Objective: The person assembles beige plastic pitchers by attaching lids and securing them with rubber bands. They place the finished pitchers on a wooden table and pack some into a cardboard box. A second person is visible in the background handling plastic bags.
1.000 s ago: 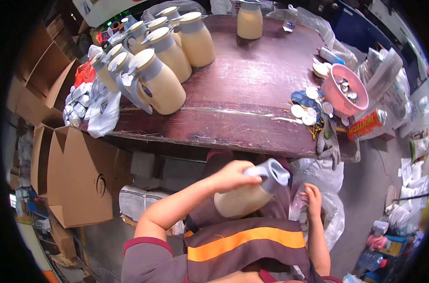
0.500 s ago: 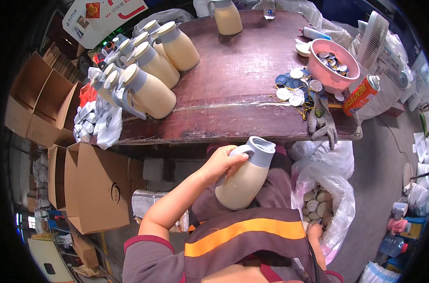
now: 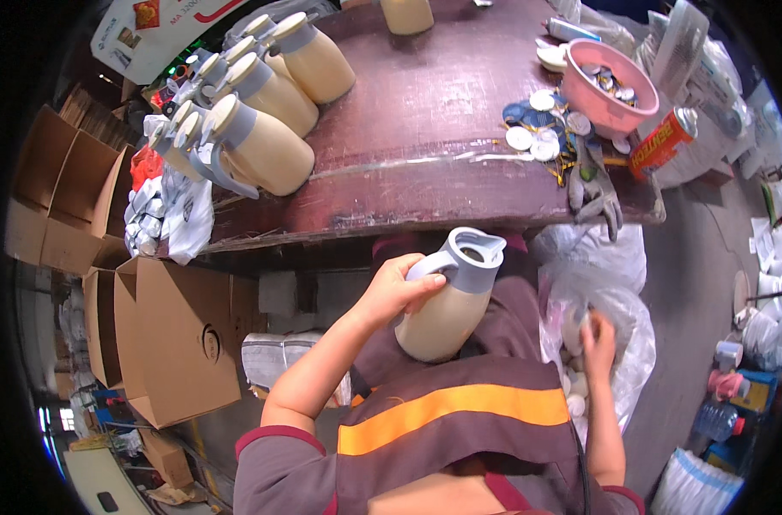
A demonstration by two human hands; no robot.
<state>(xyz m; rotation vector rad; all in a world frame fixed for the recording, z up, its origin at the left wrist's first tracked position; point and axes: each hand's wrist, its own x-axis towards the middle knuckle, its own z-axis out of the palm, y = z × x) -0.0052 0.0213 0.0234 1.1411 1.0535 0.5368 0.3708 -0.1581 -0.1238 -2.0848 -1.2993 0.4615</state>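
Observation:
My left hand grips the grey handle of a cream jug with a grey collar and an open mouth, held upright over my lap below the table edge. My right hand reaches down into a clear plastic bag of small white parts at my right side; its fingers are partly hidden in the bag, so I cannot tell if they hold anything. Several more cream jugs stand in a row on the left part of the dark wooden table.
A pink bowl of round lids, loose lids, a grey glove and an orange can lie on the table's right end. Open cardboard boxes stand at the left. Bags and bottles crowd the floor at right.
The jug has shifted to sit more upright in my left hand. My right hand has gone down into the plastic bag. The view has tipped so the table sits higher.

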